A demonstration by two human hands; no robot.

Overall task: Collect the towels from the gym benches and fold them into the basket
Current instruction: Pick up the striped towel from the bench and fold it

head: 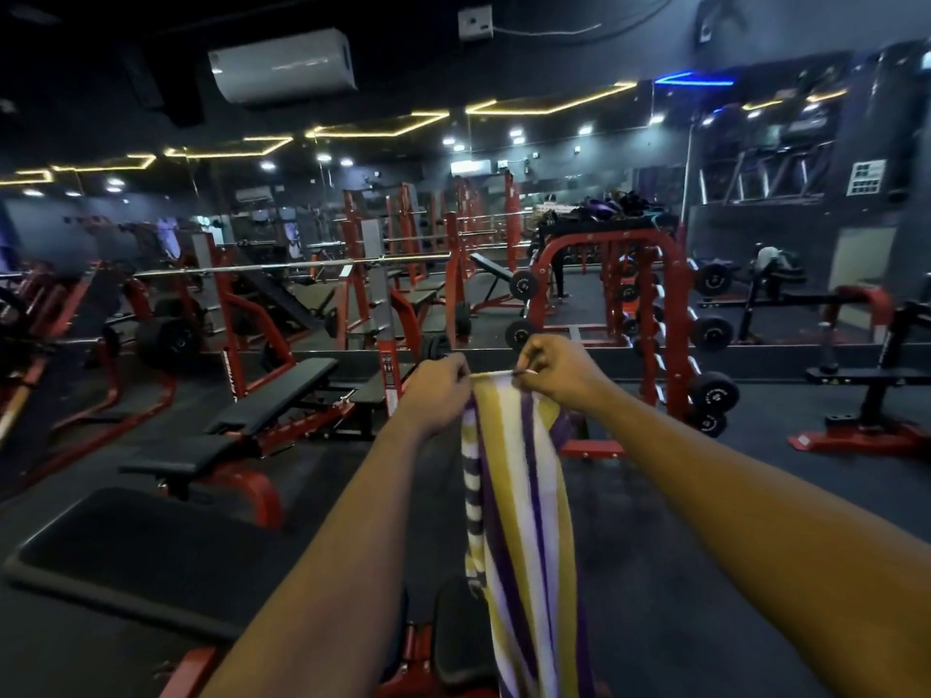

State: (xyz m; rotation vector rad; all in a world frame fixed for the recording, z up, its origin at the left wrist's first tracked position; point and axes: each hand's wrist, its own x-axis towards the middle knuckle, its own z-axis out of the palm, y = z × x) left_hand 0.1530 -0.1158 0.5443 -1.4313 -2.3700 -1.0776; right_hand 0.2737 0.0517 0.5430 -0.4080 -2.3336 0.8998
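**One striped towel held up by its top edge, no basket in view**

You stand in a dim gym with both arms stretched out in front of you. Your left grip point(438, 390) and your right grip point(559, 370) are near each other. Each has its fingers curled and pinches the top edge of the same towel point(524, 496).

The towel is striped yellow, purple and white. It hangs straight down between your forearms, gathered narrow rather than spread wide. Its lower end runs out of the bottom of the view, so you cannot tell whether it touches anything below.

A wide black padded bench point(126, 546) lies at your lower left. An adjustable bench point(272, 395) on a red frame stands beyond it, and a third bench point(866, 377) stands well apart on the right. A red weight rack point(604, 294) loaded with black plates stands straight ahead. A dark purple heap point(604, 209) sits on top of it, too far off to identify.

As a judgement, this towel is collected and off its bench, and folding has barely begun, since the cloth hangs at full length. It has yet to be folded down and placed in the basket. The basket is out of sight, so how many towels it already holds cannot be told, nor how many remain on other benches.
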